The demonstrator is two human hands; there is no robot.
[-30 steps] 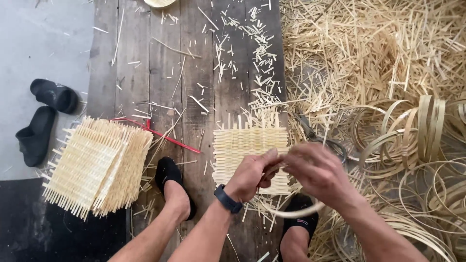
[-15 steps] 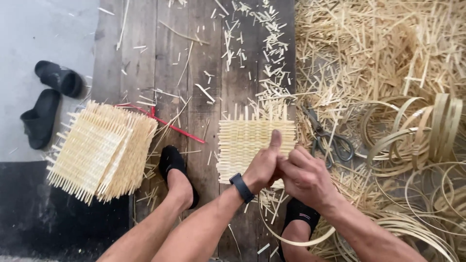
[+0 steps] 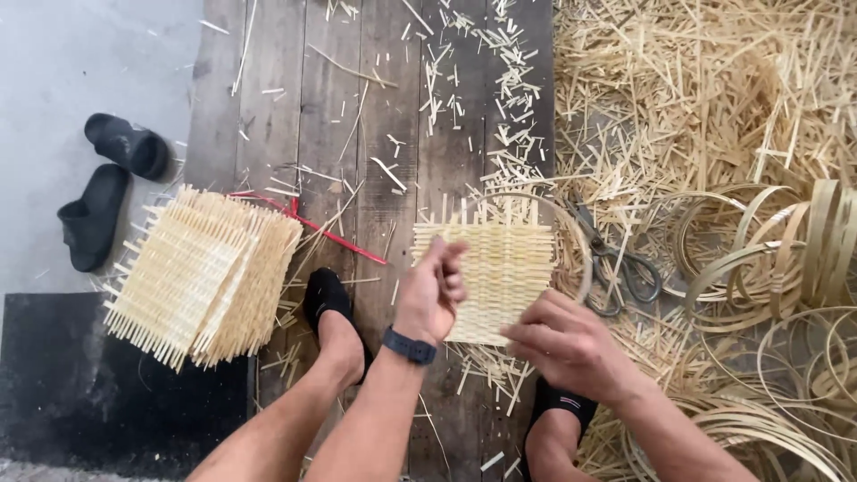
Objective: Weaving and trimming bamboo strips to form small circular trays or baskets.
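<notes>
Left hand (image 3: 433,290): closed on a thin strip, exact hold cannot be told | right hand (image 3: 571,344): fingers pressed on woven mat (image 3: 486,277), directly beneath both hands on floor | risk: strip may snap if bent sharply; scissors (image 3: 620,263) just right.

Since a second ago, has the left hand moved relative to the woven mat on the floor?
Yes. The left hand has lifted off the right hand and shifted toward the left edge of the woven mat, which stays on the planks.
</notes>
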